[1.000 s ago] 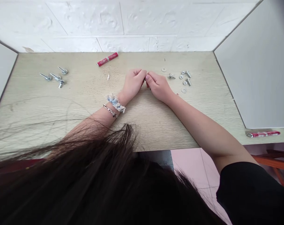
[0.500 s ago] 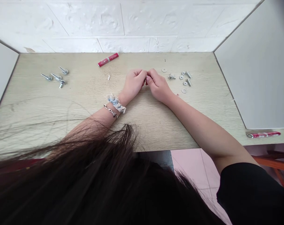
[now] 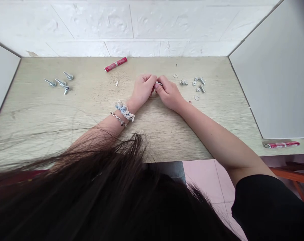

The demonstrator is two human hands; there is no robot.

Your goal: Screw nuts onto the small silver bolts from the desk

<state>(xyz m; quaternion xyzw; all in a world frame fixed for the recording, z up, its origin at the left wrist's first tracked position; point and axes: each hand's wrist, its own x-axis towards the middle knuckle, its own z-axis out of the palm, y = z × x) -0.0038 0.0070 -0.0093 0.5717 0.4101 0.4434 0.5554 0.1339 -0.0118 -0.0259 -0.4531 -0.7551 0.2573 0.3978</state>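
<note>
The curled left hand (image 3: 142, 89) and right hand (image 3: 169, 93) are pinching a small silvery metal piece (image 3: 159, 83), perhaps a bolt, above a pale wood-grain desk (image 3: 96, 93).

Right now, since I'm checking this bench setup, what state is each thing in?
left hand: closed, fingers pinching
right hand: closed, fingers pinching
small metal part: held between both hands
bolts: loose, lying on their sides
washers: lying flat
red tube: lying on its side

Head-worn camera looks forward and down at hands (image 3: 142, 90).
</note>
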